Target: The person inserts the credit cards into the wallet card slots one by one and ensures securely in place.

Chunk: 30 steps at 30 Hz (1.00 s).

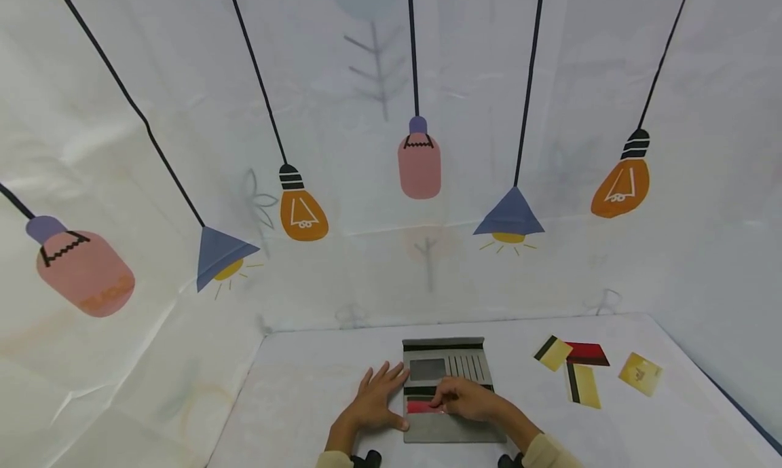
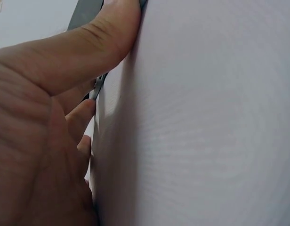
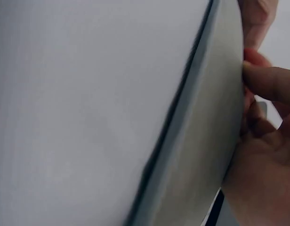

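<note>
Two bare hands work at a grey organizer (image 1: 455, 430) that I see lying flat on the white table (image 1: 305, 393), near the middle of its width. In my head view the left hand (image 1: 374, 401) has its fingers spread apart, thumb and index finger touching the organizer's left edge. The right hand (image 1: 464, 399) has its fingers curled, clamping a red card (image 1: 419, 407) between thumb and fingertips at the lower pocket, below the grey window (image 1: 427, 369); I cannot tell how far the card sits inside. My right wrist feed shows that pinch close up, beside the organizer's edge. Off to the right I count four loose cards: an upper yellow card (image 1: 555, 354) and a lower yellow card (image 1: 586, 388), both black-striped, meeting a dark red card (image 1: 589, 354), and a gold card (image 1: 640, 373) lying apart. Behind, lamps are printed on the pale backdrop (image 1: 489, 284).
</note>
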Available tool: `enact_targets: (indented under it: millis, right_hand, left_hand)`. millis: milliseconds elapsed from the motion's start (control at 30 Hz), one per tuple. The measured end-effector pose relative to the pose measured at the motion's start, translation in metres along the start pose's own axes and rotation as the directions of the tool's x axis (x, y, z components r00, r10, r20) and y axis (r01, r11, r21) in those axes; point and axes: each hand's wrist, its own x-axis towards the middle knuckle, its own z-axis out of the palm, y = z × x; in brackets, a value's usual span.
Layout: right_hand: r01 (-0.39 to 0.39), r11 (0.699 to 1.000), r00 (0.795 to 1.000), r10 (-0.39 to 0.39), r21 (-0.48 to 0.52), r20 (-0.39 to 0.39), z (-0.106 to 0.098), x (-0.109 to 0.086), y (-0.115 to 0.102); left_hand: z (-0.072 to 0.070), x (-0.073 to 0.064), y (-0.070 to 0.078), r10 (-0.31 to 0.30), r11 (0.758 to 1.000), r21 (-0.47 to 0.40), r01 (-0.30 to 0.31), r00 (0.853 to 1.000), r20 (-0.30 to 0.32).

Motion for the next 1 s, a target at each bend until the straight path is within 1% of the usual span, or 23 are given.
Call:
enact_targets:
  millis: [100,233,300,433,600,667,900,1000]
  right_hand:
    - [0.003,0.997,0.999,-0.007,-0.077,-0.043,0.003,-0.005,-0.003]
    - [0.021,0.986,0.993,-0.041,-0.166,-0.114,0.005,-0.012,-0.007]
    - [0.005,0.985,0.988,-0.032,-0.172,-0.152,0.004,-0.016,-0.007]
    - [-0.031,0.989,0.978,0.0,-0.145,-0.208,-0.002,-0.026,-0.007]
    - [-0.055,0.991,0.962,0.021,-0.119,-0.272,-0.022,-0.048,-0.004]
    - [-0.077,0.992,0.956,0.044,-0.103,-0.291,-0.032,-0.059,-0.002]
    - [-0.159,0.977,0.929,0.098,-0.145,-0.358,-0.07,-0.097,0.009]
    - [-0.184,0.974,0.914,0.119,-0.135,-0.387,-0.084,-0.114,0.012]
  left_hand:
    - [0.001,-0.001,0.0,0.006,1.0,-0.009,-0.006,1.0,0.002]
    - [0.001,0.0,-0.003,0.021,1.0,-0.016,-0.021,1.0,0.003]
    - [0.001,0.0,-0.004,0.03,0.999,-0.014,-0.03,1.0,-0.003]
    - [0.0,0.003,-0.006,0.037,0.999,-0.015,-0.037,0.999,-0.015]
    - [0.002,0.005,-0.006,0.025,0.999,-0.031,-0.025,1.0,-0.007]
    - [0.002,0.004,-0.006,0.019,0.999,-0.037,-0.019,1.0,-0.004]
    - [0.001,0.002,-0.004,0.006,0.999,-0.041,-0.006,1.0,-0.004]
    - [0.003,0.002,-0.006,0.014,0.999,-0.038,-0.014,1.0,-0.009]
